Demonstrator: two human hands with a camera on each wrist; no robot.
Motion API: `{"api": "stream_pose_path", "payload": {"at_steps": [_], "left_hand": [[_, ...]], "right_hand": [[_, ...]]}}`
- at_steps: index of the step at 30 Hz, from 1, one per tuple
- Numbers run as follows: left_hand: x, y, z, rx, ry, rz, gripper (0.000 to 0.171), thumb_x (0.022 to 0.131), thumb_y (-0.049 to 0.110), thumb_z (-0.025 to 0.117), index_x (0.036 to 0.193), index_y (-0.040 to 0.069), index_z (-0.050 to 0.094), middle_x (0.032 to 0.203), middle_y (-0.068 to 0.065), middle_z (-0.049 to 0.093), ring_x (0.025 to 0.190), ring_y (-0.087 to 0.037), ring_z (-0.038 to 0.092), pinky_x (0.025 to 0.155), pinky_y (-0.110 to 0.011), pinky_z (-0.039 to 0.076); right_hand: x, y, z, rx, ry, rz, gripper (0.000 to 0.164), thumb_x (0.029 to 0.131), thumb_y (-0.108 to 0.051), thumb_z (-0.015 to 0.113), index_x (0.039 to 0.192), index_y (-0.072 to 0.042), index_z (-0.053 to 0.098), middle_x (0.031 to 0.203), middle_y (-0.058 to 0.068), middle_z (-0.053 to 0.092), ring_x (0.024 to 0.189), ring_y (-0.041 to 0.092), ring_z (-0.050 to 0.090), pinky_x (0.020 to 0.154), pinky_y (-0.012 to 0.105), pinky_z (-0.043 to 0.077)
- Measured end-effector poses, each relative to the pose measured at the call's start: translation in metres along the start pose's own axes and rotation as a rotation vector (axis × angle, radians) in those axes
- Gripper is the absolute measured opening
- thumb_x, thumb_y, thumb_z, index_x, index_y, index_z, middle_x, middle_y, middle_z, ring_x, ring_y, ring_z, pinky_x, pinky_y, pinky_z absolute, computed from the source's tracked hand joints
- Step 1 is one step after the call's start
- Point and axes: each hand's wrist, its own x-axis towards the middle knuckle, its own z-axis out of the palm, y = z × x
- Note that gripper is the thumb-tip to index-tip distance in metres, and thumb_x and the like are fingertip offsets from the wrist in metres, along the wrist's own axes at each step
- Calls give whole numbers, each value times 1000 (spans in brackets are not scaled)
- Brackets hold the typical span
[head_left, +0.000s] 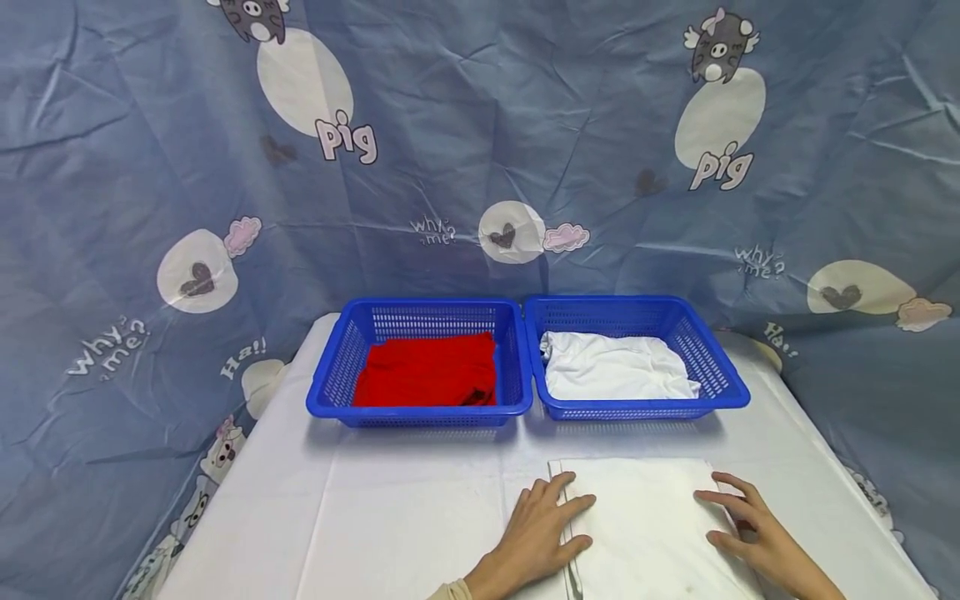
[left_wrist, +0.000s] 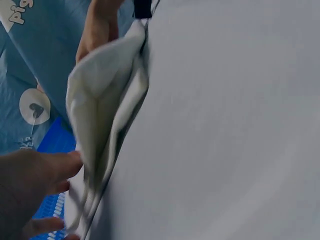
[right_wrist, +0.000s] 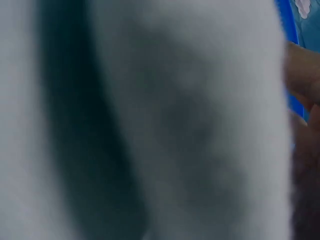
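Note:
A folded white cloth lies on the table before me, its lower end cut off by the head view's border. My left hand rests at its left edge with fingers spread, the thumb and fingertips over the top layer. At the right edge, my right hand touches the cloth with loosely bent fingers. The left wrist view shows the cloth's layered edge bulging apart, with my left hand beside it. Blurred white fabric fills most of the right wrist view, part of my right hand at its border.
Two blue plastic baskets stand side by side behind the cloth. The left basket holds a red cloth; the right basket holds another white cloth. A white sheet covers the table. A blue printed curtain surrounds the back and sides.

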Motion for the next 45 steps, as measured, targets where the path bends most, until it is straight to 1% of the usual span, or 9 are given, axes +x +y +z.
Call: {"api": "stream_pose_path", "payload": {"at_steps": [4, 9, 14, 21, 26, 30, 35, 42, 45], "left_hand": [[-5, 7, 2, -4, 15, -12, 47, 79, 50, 56, 123, 35, 49, 135, -5, 40, 105, -21, 46, 74, -29, 36], [-9, 12, 3, 1, 8, -20, 43, 81, 51, 53, 122, 37, 50, 134, -4, 42, 118, -31, 42, 81, -42, 38], [-8, 11, 5, -11, -8, -29, 44, 81, 50, 53, 123, 37, 49, 134, -1, 41, 119, -26, 41, 81, -37, 35], [-5, 11, 7, -76, 13, -12, 45, 80, 49, 55, 122, 33, 51, 131, -1, 45, 112, -18, 45, 78, -31, 39], [-3, 12, 12, -68, 19, 38, 42, 82, 47, 54, 120, 31, 54, 127, -2, 49, 102, -14, 46, 80, -26, 39], [0, 12, 15, -68, 67, 62, 36, 79, 44, 58, 112, 30, 61, 121, 0, 53, 95, -11, 47, 82, -21, 39], [5, 12, 16, -164, 101, 53, 26, 75, 37, 64, 100, 29, 67, 113, 3, 57, 88, -8, 50, 75, -16, 41], [12, 12, 14, -257, 108, 53, 13, 75, 26, 68, 87, 24, 71, 102, 7, 59, 84, -3, 53, 75, -7, 41], [15, 10, 13, -282, 106, 67, 12, 75, 22, 68, 87, 22, 71, 100, 7, 59, 88, -4, 54, 79, -7, 41]], "right_hand": [[-6, 1, 1, -16, 26, 24, 42, 75, -14, 69, 115, -17, 57, 127, 8, 34, 95, -13, 34, 64, 12, 39], [-9, 0, 1, -26, -14, 98, 41, 77, -23, 67, 117, -23, 57, 136, 4, 37, 112, -20, 30, 68, 11, 44], [-7, -4, 1, -28, -94, 203, 40, 78, -37, 63, 117, -33, 55, 138, -1, 41, 110, -32, 19, 73, 11, 45], [-4, -1, 9, -79, 1, 9, 53, 70, -22, 73, 120, -17, 55, 130, 8, 37, 109, -13, 26, 67, 8, 35], [-2, -1, 12, -133, 32, -4, 50, 67, -24, 75, 115, -18, 60, 125, 5, 39, 97, -9, 30, 58, 13, 37], [0, -2, 12, -138, 55, -32, 42, 67, -23, 75, 108, -16, 65, 119, 3, 44, 80, -5, 36, 53, 12, 33], [1, 1, 14, -79, 117, -126, 40, 65, -11, 76, 103, -12, 67, 114, 6, 50, 69, -3, 41, 52, 10, 31], [3, -1, 12, -83, 134, -32, 27, 67, -16, 75, 93, -22, 70, 103, -3, 58, 85, -8, 53, 68, 1, 38], [3, -1, 12, -45, 165, -45, 25, 68, -11, 74, 91, -21, 70, 98, -4, 60, 84, -7, 55, 68, 1, 38]]}}
